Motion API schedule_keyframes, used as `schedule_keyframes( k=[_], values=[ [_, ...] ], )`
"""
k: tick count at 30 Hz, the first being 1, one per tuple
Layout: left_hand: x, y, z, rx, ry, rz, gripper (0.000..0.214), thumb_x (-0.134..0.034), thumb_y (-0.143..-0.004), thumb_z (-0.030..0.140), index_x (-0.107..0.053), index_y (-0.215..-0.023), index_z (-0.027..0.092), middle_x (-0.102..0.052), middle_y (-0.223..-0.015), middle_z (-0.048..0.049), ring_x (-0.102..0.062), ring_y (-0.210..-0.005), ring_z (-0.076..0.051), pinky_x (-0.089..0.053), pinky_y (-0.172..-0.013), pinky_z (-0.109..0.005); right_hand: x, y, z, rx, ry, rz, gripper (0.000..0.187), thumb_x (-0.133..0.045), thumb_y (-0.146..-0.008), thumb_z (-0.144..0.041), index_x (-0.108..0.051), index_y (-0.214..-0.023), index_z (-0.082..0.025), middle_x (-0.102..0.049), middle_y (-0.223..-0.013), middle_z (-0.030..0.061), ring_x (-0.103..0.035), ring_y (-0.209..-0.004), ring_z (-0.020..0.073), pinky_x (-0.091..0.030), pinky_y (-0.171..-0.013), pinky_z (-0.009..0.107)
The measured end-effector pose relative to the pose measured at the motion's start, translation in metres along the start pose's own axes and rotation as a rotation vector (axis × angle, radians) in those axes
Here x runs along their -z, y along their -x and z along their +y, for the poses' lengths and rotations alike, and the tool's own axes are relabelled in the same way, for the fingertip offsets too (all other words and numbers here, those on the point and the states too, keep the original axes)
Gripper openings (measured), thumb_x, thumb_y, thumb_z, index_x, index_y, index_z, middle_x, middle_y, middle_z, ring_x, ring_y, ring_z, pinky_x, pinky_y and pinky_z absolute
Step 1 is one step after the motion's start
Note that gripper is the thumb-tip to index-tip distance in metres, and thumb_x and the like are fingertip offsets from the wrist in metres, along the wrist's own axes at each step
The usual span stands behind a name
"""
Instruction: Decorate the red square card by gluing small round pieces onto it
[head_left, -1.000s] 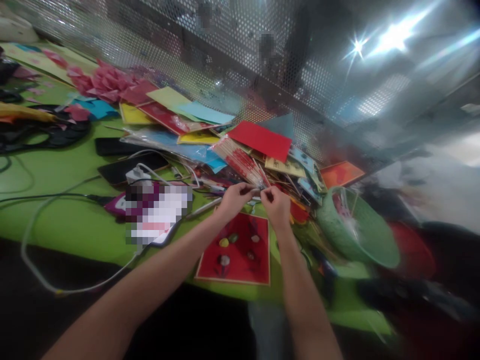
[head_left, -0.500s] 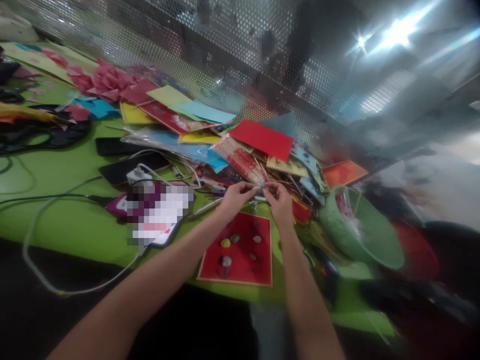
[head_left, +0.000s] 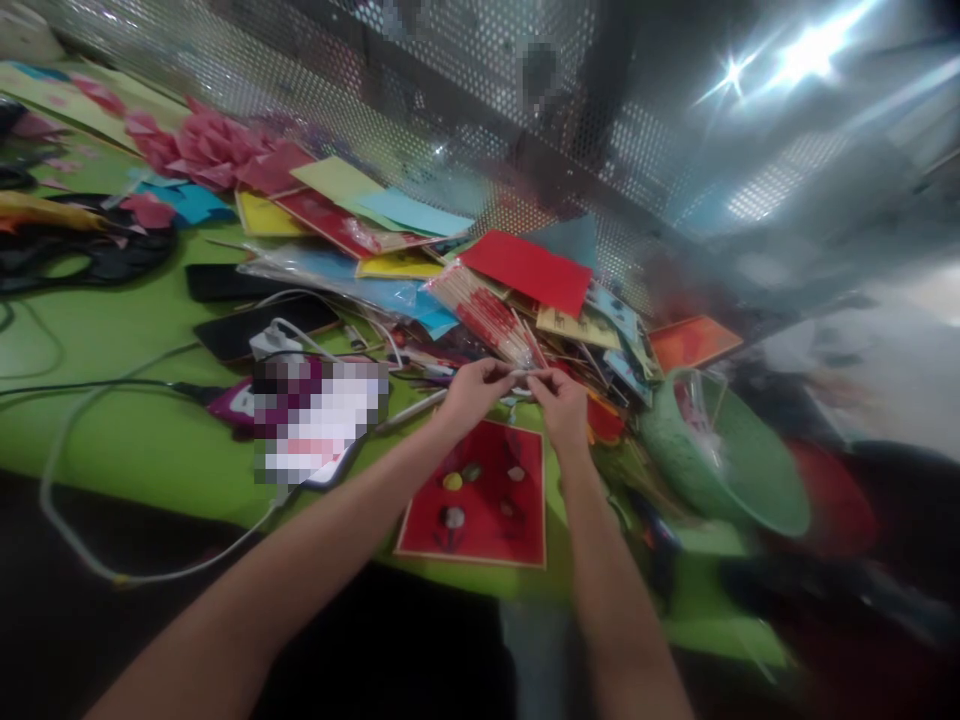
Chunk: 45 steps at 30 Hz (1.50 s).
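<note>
My left hand (head_left: 480, 390) and my right hand (head_left: 559, 400) meet fingertip to fingertip above the table. Both pinch a small pale, thin thing (head_left: 520, 374) between thumbs and forefingers; it is too small to tell its kind. Just behind the fingers lies a plastic-wrapped bundle of thin sticks (head_left: 480, 310), pale with red. Below and between my forearms is a square red card (head_left: 484, 525) with a pale edge. Several small stone-like pieces, one a yellow pebble (head_left: 452, 481), rest on that card.
Left of my arms lie a phone (head_left: 322, 425) with a blurred screen, white cables and a purple item (head_left: 262, 405). Coloured papers (head_left: 529, 270) pile up behind, against a perforated metal panel (head_left: 480, 130). A green basket (head_left: 750, 470) tilts at the right.
The view has shifted slightly. My fingertips stay together, and the pale thing between them now shows as a flatter, more level strip.
</note>
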<state>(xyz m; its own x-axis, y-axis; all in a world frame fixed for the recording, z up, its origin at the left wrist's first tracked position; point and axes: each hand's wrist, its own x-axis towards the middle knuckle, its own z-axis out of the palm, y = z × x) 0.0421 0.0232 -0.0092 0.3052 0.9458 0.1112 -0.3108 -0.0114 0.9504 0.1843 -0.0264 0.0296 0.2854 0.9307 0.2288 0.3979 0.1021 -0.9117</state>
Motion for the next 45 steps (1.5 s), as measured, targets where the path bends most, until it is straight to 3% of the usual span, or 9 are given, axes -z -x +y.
schedule_keyframes(
  k=[6,14,18,24,31,40,45],
  values=[
    [-0.001,0.000,-0.001,0.002,0.029,-0.008,0.024,-0.076,-0.072,0.030,-0.073,-0.088,0.012,-0.073,-0.079,-0.0045,-0.063,-0.074,-0.016,-0.048,-0.072,-0.027,-0.003,0.000,-0.001,0.010,-0.019,0.031,0.023,-0.075,-0.071,-0.039,-0.070,-0.079,-0.018,-0.071,-0.069,0.0004,-0.063,-0.062,0.0152,-0.054,-0.064,0.029],
    [-0.003,0.003,0.006,0.072,0.149,0.018,0.025,-0.079,-0.069,0.027,-0.073,-0.088,0.012,-0.073,-0.080,-0.0047,-0.063,-0.073,-0.014,-0.049,-0.072,-0.026,0.000,-0.003,0.004,-0.037,-0.112,0.015,0.025,-0.071,-0.074,-0.039,-0.073,-0.087,-0.018,-0.073,-0.076,0.0013,-0.064,-0.060,0.0148,-0.055,-0.062,0.031],
    [-0.003,0.004,0.009,0.058,0.122,0.011,0.022,-0.078,-0.069,0.025,-0.073,-0.086,0.012,-0.071,-0.075,-0.0025,-0.060,-0.068,-0.012,-0.047,-0.069,-0.025,-0.002,-0.002,0.002,0.000,-0.077,0.011,0.026,-0.075,-0.073,-0.040,-0.071,-0.087,-0.018,-0.072,-0.077,0.0019,-0.065,-0.066,0.0157,-0.055,-0.067,0.031],
    [-0.004,0.004,0.011,0.136,0.223,-0.015,0.030,-0.079,-0.068,0.023,-0.074,-0.095,0.013,-0.075,-0.086,-0.0051,-0.064,-0.074,-0.013,-0.048,-0.072,-0.026,-0.002,0.001,0.000,0.058,-0.014,0.068,0.022,-0.074,-0.074,-0.037,-0.072,-0.085,-0.019,-0.073,-0.077,0.0025,-0.065,-0.069,0.0167,-0.056,-0.069,0.032],
    [-0.003,0.004,0.014,0.143,0.233,0.006,0.025,-0.081,-0.066,0.022,-0.074,-0.089,0.013,-0.073,-0.081,-0.0031,-0.062,-0.070,-0.012,-0.050,-0.073,-0.026,-0.002,0.001,-0.001,0.032,-0.086,0.035,0.022,-0.072,-0.074,-0.037,-0.072,-0.086,-0.019,-0.073,-0.076,0.0014,-0.065,-0.065,0.0161,-0.056,-0.067,0.031],
    [-0.003,0.005,0.011,0.238,0.345,-0.024,0.036,-0.083,-0.070,0.040,-0.074,-0.094,0.014,-0.073,-0.082,-0.0043,-0.063,-0.070,-0.012,-0.050,-0.068,-0.025,-0.003,0.006,-0.003,0.236,0.161,0.079,0.015,-0.069,-0.082,-0.033,-0.074,-0.088,-0.020,-0.076,-0.085,0.0035,-0.068,-0.075,0.0177,-0.055,-0.076,0.032],
    [-0.003,0.005,0.016,0.294,0.455,-0.003,0.029,-0.085,-0.068,0.029,-0.071,-0.087,0.012,-0.069,-0.075,-0.0037,-0.061,-0.064,-0.010,-0.049,-0.065,-0.023,-0.002,0.006,-0.003,0.220,0.085,0.034,0.015,-0.068,-0.082,-0.032,-0.075,-0.089,-0.021,-0.077,-0.090,0.0042,-0.071,-0.083,0.0200,-0.056,-0.082,0.034]
  ],
)
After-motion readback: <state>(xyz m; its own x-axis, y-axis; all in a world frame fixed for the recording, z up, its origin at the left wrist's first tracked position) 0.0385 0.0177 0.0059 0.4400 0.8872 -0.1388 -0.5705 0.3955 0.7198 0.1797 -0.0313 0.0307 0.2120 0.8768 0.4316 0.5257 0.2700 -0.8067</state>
